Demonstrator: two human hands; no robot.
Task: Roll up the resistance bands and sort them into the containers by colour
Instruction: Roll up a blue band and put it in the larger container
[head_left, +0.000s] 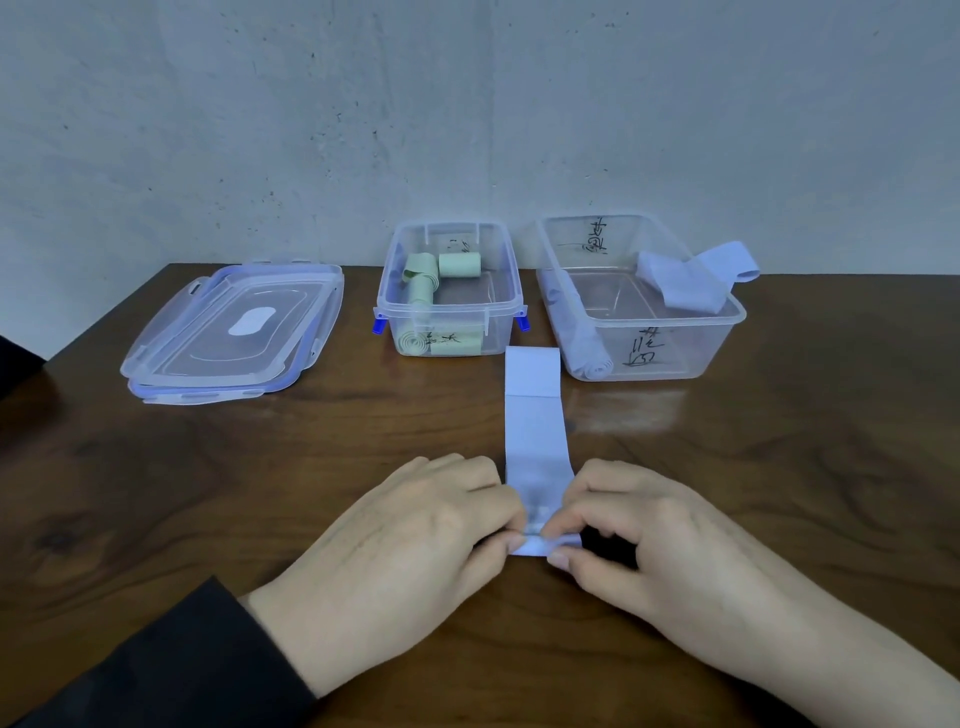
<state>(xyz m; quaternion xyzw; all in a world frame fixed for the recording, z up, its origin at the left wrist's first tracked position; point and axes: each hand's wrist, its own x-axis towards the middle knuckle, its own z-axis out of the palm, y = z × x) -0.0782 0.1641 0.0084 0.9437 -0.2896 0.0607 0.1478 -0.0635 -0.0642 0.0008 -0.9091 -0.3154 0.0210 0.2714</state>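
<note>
Both hands, left hand (415, 525) and right hand (644, 535), pinch the near end of the blue band (535, 415), hiding its roll. It lies flat toward 12 o'clock. At 11 o'clock the small container (498, 312) holds green rolls (459, 265); at 1 o'clock the large container (727, 332) holds blue ones, scrawled labels unreadable.

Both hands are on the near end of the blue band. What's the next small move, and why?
Probably keep rolling the blue band away from you: left hand and right hand pinch only a small started roll, and most of the band lies flat.
</note>
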